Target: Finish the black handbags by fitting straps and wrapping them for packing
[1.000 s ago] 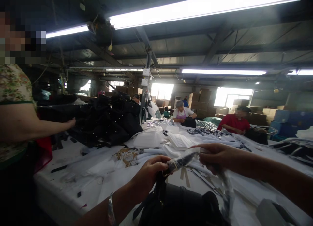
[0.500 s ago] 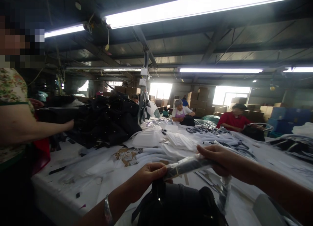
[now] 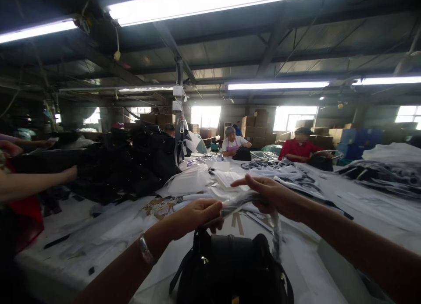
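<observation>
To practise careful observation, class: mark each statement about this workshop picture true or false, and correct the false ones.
1. Both of the wearer's hands grip one plastic-wrapped piece. True: the left hand and the right hand hold the plastic-wrapped piece between them.
2. The hands work just above a white box. False: a black bag sits right below them.
3. The left wrist is bare. False: it wears a metal bracelet.
4. A pile of dark bags lies on the white table, to the left. True.
5. The person in the red top is touching the black bag. False: that person is far off, at the far end of the table.
</observation>
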A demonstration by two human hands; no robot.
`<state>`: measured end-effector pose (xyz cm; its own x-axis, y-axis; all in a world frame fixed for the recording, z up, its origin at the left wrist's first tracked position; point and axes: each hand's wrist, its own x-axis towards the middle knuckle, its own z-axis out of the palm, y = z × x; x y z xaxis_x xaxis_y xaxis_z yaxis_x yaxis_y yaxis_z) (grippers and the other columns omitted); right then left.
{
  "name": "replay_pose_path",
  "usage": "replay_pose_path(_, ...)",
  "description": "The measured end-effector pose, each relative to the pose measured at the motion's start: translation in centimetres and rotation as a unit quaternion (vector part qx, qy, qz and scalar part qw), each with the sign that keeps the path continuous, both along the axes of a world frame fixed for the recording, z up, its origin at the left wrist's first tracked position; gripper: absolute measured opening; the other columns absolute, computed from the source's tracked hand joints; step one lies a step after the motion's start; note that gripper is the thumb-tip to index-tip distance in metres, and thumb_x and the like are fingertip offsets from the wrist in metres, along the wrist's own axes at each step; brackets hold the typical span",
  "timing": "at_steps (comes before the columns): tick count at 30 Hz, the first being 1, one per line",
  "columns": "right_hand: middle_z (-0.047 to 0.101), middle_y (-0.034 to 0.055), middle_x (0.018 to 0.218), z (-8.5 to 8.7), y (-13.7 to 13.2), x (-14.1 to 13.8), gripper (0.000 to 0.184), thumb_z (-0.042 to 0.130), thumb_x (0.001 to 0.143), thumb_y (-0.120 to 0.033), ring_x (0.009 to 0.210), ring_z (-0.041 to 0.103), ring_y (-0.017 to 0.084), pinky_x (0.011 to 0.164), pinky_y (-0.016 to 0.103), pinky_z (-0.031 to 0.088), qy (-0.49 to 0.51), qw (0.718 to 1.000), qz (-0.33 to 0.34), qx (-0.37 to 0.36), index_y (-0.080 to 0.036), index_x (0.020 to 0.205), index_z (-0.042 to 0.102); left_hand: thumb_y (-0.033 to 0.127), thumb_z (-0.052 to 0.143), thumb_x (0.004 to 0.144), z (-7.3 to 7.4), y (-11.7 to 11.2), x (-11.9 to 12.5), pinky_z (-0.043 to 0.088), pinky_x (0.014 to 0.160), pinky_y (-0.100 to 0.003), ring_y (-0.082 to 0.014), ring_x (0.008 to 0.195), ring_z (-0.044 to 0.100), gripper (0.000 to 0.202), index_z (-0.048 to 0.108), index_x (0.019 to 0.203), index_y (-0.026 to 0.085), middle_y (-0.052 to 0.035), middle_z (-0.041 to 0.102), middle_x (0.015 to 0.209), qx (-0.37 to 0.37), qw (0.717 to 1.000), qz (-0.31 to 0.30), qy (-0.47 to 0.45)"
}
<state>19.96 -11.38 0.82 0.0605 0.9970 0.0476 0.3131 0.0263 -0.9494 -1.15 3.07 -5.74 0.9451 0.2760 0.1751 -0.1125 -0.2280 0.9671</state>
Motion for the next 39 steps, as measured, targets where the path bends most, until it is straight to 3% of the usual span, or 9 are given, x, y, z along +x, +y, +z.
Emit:
replay_pose_path(7, 0.073, 0.0087, 0.085, -3.6, -1.3, 2.4, 0.072, 0.039, 0.09, -0.074, 0.085, 0.067, 0.021, 0.088, 0.035, 0.047, 0.025, 0.999, 0.024, -0.003, -0.011, 0.102, 0.072, 0.061, 0.055, 0.09, -4.6, 1.9, -1.5, 0.048, 0.079, -0.031, -0.0124, 0.063, 0.051, 0.054, 0.065, 0.121, 0.018, 0.0034, 0.052, 0.067, -0.085, 0.98, 0.156, -0.089)
replay_pose_path(10, 0.072, 0.0106, 0.082, -6.0, -2.0, 3.5, 0.069, 0.041, 0.091, -0.072, 0.083, 0.067, 0.023, 0.086, 0.037, 0.047, 0.02, 0.999, 0.021, -0.018, -0.01, 0.081, 0.07, 0.066, 0.051, 0.09, -6.9, 1.7, -2.5, 0.049, 0.088, -0.038, -0.0136, 0.057, 0.048, 0.056, 0.071, 0.11, 0.018, 0.0051, 0.046, 0.056, -0.06, 0.967, 0.219, -0.112)
replay_pose_path(13, 0.068, 0.0039, 0.076, -7.7, -2.2, 4.1, 0.062, 0.043, 0.091, -0.07, 0.075, 0.066, 0.02, 0.076, 0.034, 0.048, 0.062, 0.998, -0.011, -0.004, -0.014, 0.104, 0.065, 0.067, 0.055, 0.087, -8.5, 1.1, -3.3, 0.05, 0.084, -0.037, -0.0211, 0.073, 0.061, 0.052, 0.074, 0.097, 0.02, 0.0001, 0.056, 0.062, -0.05, 0.95, 0.294, -0.093)
replay_pose_path(16, 0.061, -0.0019, 0.07, -9.2, -2.5, 4.1, 0.06, 0.046, 0.091, -0.069, 0.07, 0.061, 0.017, 0.075, 0.033, 0.049, 0.139, 0.988, -0.062, 0.038, -0.019, 0.122, 0.058, 0.064, 0.056, 0.088, -9.4, 1.0, -3.6, 0.049, 0.087, -0.035, -0.0231, 0.085, 0.063, 0.049, 0.074, 0.089, 0.018, -0.0029, 0.063, 0.072, -0.057, 0.95, 0.292, -0.099)
replay_pose_path(19, 0.059, 0.0002, 0.072, -11.1, -3.4, 3.8, 0.057, 0.038, 0.093, -0.069, 0.073, 0.06, 0.019, 0.078, 0.035, 0.05, 0.164, 0.979, -0.063, 0.102, -0.02, 0.103, 0.064, 0.059, 0.054, 0.092, -10.0, 1.2, -3.7, 0.047, 0.09, -0.033, -0.0206, 0.088, 0.061, 0.045, 0.072, 0.106, 0.019, -0.0031, 0.067, 0.082, -0.069, 0.952, 0.279, -0.107)
replay_pose_path(22, 0.066, 0.0074, 0.091, -13.2, -5.1, 3.5, 0.063, 0.027, 0.094, -0.071, 0.087, 0.062, 0.024, 0.08, 0.038, 0.051, 0.099, 0.982, -0.065, 0.149, -0.02, 0.093, 0.065, 0.057, 0.054, 0.093, -10.4, 0.9, -3.9, 0.045, 0.097, -0.036, -0.0241, 0.101, 0.062, 0.046, 0.07, 0.116, 0.02, -0.0067, 0.071, 0.102, -0.065, 0.951, 0.29, -0.088)
replay_pose_path(27, 0.063, 0.0099, 0.129, -15.7, -7.2, 2.6, 0.04, 0.061, 0.087, -0.057, 0.119, 0.057, 0.034, 0.099, 0.047, 0.045, -0.09, 0.977, -0.157, 0.115, -0.024, 0.109, 0.066, 0.061, 0.046, 0.095, -11.0, -1.2, -4.7, 0.032, 0.115, -0.043, -0.0298, 0.132, 0.049, 0.055, 0.058, 0.134, 0.023, -0.0083, 0.056, 0.142, -0.046, 0.964, 0.249, -0.086)
replay_pose_path(33, 0.075, 0.008, 0.097, -16.0, -4.6, 2.4, 0.038, 0.049, 0.091, -0.059, 0.098, 0.068, 0.03, 0.092, 0.044, 0.051, -0.033, 0.951, -0.287, 0.108, -0.024, 0.098, 0.059, 0.044, 0.06, 0.093, -12.5, -4.0, -2.1, 0.039, 0.107, -0.038, -0.0296, 0.128, 0.052, 0.034, 0.062, 0.118, 0.022, -0.0071, 0.06, 0.137, -0.027, 0.952, 0.285, -0.112)
replay_pose_path(39, 0.071, 0.0138, 0.109, -12.6, 2.5, 8.8, 0.038, 0.043, 0.09, -0.061, 0.101, 0.068, 0.03, 0.08, 0.039, 0.054, -0.023, 0.933, -0.339, 0.12, -0.025, 0.097, 0.052, 0.046, 0.062, 0.09, -13.6, -8.0, 4.8, 0.041, 0.104, -0.042, -0.0299, 0.116, 0.057, 0.037, 0.062, 0.119, 0.022, -0.0087, 0.067, 0.122, -0.059, 0.924, 0.345, -0.156)
